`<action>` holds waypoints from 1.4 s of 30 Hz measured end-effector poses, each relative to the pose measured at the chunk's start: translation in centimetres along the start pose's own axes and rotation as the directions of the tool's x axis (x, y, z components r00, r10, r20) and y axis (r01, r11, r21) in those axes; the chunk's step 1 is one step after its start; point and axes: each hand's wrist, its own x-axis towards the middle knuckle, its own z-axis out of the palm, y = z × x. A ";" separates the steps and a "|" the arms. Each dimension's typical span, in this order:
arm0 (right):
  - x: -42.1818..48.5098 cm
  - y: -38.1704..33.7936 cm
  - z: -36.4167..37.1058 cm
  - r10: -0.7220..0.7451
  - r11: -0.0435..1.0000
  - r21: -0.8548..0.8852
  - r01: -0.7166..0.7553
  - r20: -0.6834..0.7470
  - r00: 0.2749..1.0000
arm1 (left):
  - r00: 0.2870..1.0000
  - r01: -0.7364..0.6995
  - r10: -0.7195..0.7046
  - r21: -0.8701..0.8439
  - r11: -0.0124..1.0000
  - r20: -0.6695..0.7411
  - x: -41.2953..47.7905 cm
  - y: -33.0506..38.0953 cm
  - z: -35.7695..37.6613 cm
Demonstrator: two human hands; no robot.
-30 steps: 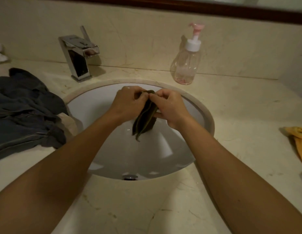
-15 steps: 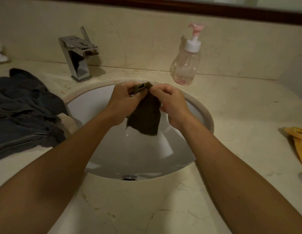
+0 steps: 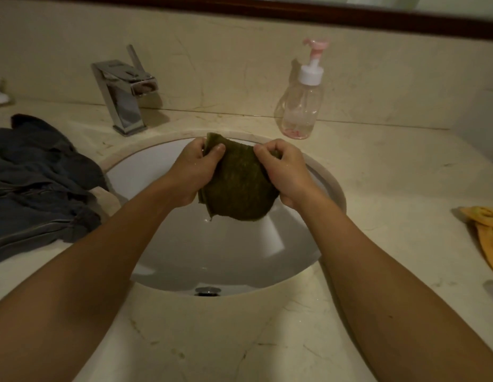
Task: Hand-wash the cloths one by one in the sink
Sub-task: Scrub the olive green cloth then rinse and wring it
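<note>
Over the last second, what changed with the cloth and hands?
The left hand and right hand drew apart, spreading the green cloth from a narrow folded strip into an open sheet above the sink. Both kept pinching its top edge. Faucet, soap bottle, grey garment and yellow cloth stayed put.

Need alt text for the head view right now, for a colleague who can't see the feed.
Both hands, left hand and right hand, grip a dark green cloth spread between them over the white sink. A faucet and soap bottle stand behind; dark grey clothing lies left, a yellow cloth right.
</note>
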 end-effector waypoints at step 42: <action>0.5 0.6 -1.1 0.073 0.997 -0.017 -0.071 0.307 0.949 | 0.850 -0.390 0.526 0.633 0.669 -0.032 1.4 -1.3 -1.8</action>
